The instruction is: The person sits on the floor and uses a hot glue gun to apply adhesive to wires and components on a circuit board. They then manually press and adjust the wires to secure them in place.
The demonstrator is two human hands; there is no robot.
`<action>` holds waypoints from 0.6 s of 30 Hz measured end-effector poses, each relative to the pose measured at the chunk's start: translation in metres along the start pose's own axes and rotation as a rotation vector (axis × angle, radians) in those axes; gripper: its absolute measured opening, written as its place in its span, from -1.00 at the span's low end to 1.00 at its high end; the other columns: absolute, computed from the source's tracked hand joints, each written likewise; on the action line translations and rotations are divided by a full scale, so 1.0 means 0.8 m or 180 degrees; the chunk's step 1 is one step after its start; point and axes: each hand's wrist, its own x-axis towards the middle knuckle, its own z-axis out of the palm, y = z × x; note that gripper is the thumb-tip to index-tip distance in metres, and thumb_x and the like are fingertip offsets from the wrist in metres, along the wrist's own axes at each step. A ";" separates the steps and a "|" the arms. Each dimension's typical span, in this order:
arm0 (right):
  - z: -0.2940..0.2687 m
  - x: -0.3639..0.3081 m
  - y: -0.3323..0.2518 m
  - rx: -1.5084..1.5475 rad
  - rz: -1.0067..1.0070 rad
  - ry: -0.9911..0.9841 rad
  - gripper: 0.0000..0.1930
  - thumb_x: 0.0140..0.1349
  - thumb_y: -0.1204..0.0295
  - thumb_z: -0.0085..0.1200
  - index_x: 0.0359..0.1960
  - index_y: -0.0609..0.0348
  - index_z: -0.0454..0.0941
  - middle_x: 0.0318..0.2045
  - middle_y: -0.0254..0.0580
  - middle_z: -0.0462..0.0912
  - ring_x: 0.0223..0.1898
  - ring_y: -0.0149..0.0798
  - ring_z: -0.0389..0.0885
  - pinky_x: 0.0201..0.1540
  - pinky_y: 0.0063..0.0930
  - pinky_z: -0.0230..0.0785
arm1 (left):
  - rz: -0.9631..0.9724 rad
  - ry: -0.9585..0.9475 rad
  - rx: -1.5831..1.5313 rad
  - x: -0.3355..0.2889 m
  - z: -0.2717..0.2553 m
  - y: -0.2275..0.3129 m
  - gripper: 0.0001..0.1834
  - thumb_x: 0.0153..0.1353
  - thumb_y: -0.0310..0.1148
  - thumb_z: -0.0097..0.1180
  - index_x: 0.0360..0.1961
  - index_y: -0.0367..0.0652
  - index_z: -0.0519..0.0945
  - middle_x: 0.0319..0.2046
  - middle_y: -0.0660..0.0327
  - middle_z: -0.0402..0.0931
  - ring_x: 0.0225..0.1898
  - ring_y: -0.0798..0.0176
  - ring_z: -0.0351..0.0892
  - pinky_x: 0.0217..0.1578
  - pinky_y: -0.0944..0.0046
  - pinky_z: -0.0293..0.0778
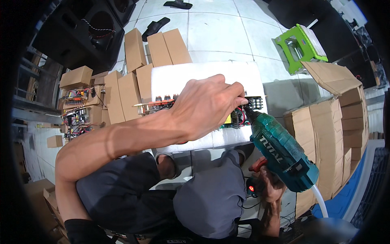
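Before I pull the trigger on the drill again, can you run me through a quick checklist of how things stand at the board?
1. Drill grip: right hand wraps the handle of the teal power drill. Ok.
2. Bit on target: the drill's tip points up at the circuit board edge, right by the left fingertips; exact seating on a screw is hidden. Cannot tell.
3. Board steadied: left hand pinches at the board's right end. Ok.
4. Fingers clear of the bit: left fingertips sit right beside the tip. Not ok.
5. Support: the board lies on the white foam block. Ok.
6. Wires clear: red wires lie close to the tip. Cannot tell.
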 end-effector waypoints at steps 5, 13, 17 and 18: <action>-0.001 0.001 0.000 0.0028 0.0002 0.0018 -0.81 0.32 0.51 0.08 -0.18 0.46 0.53 -0.40 0.03 0.63 -0.38 -0.15 0.65 -0.28 -0.27 0.57 | 0.0254 0.0300 -0.0184 -0.002 0.011 -0.010 -0.83 0.28 -0.30 0.21 -0.33 -0.18 0.59 -0.56 0.15 0.54 -0.47 0.14 0.51 -0.57 0.12 0.39; -0.003 0.000 0.000 -0.0060 0.0175 0.0033 -0.81 0.31 0.47 0.11 -0.22 0.43 0.57 -0.40 0.00 0.65 -0.37 -0.17 0.66 -0.29 -0.30 0.55 | 0.0114 0.0118 -0.0046 -0.004 0.007 -0.007 -0.83 0.27 -0.29 0.22 -0.31 -0.18 0.61 -0.65 0.18 0.45 -0.52 0.18 0.48 -0.63 0.14 0.34; -0.003 0.003 -0.008 -0.0011 0.0230 -0.0064 -0.80 0.30 0.46 0.12 -0.20 0.44 0.56 -0.40 0.02 0.65 -0.36 -0.16 0.67 -0.27 -0.27 0.57 | 0.0051 0.0081 -0.0011 -0.005 0.004 -0.005 -0.83 0.27 -0.29 0.23 -0.30 -0.18 0.62 -0.66 0.17 0.44 -0.55 0.19 0.46 -0.65 0.16 0.32; -0.003 0.001 -0.006 0.0043 0.0238 -0.0010 -0.79 0.30 0.46 0.12 -0.20 0.44 0.55 -0.40 0.03 0.65 -0.36 -0.16 0.67 -0.26 -0.26 0.58 | 0.0057 0.0084 -0.0001 -0.005 0.004 -0.005 -0.83 0.27 -0.29 0.23 -0.30 -0.18 0.63 -0.65 0.17 0.44 -0.54 0.20 0.46 -0.65 0.16 0.32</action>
